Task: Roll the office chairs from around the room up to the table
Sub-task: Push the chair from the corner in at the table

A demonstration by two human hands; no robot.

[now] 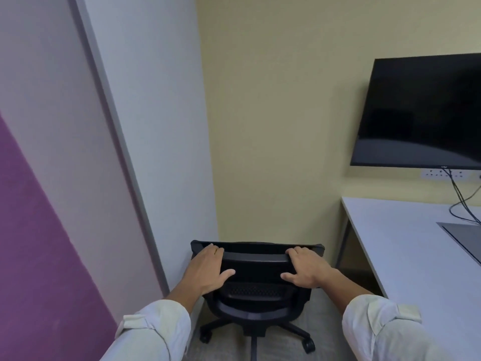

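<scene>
A black office chair [256, 290] on a wheeled star base stands in the room's corner, its back toward me. My left hand [208, 269] grips the left end of the backrest's top edge, fingers over the top and thumb on the near side. My right hand [305, 269] grips the right end the same way. The white table [406, 256] stands to the right of the chair, apart from it by a gap of floor.
A white and purple wall runs close along the left; a cream wall closes the corner behind the chair. A dark screen [421, 113] hangs above the table, with cables [462, 201] dropping to a grey inset panel [466, 237]. Grey carpet [328, 308] lies underfoot.
</scene>
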